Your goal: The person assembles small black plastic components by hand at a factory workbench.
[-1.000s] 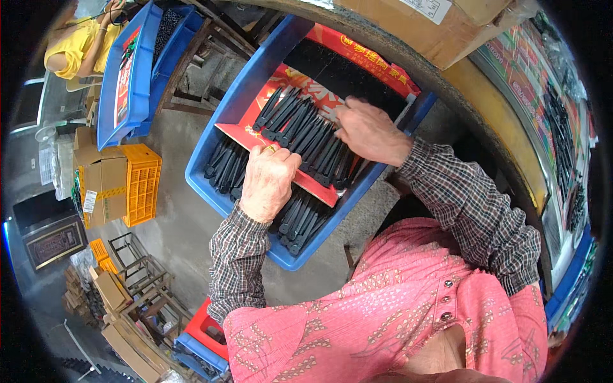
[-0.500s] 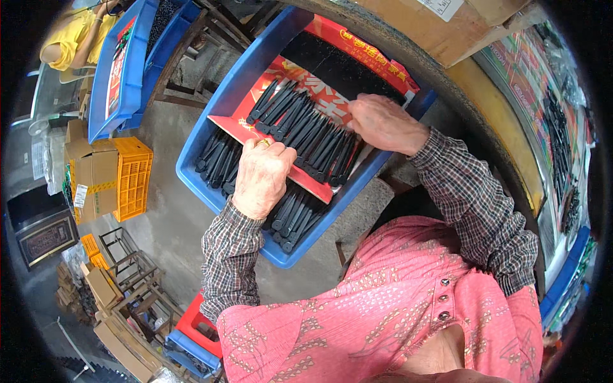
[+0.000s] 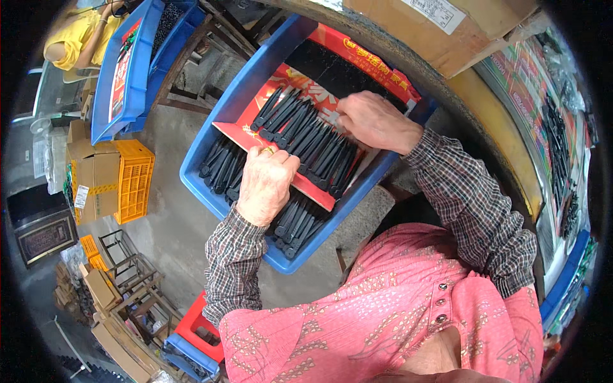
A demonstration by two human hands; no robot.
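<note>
Before me stands a blue plastic bin (image 3: 231, 84) lined with red printed cardboard. A red cardboard sheet (image 3: 239, 134) lies inside it, bearing a row of slim black pointed pieces with rounded ends (image 3: 310, 142); their exact kind is unclear. More black pieces (image 3: 220, 167) lie below the sheet's near edge. My left hand (image 3: 267, 185) is closed at that edge, its fingertips mostly hidden. At the far side of the row my right hand (image 3: 377, 121) is curled with fingers bent down. Whatever lies under those fingers is out of sight.
Cardboard boxes (image 3: 447, 32) sit on the worktable at the upper right, with black pieces (image 3: 559, 159) farther right. More blue bins (image 3: 121, 83) stand at upper left, near a person in yellow (image 3: 76, 38). An orange crate (image 3: 134, 179) and red stool (image 3: 198, 329) are on the left.
My right hand has shifted slightly left along the far side of the row. My left hand stays at the sheet's edge. The whole view has shifted a little.
</note>
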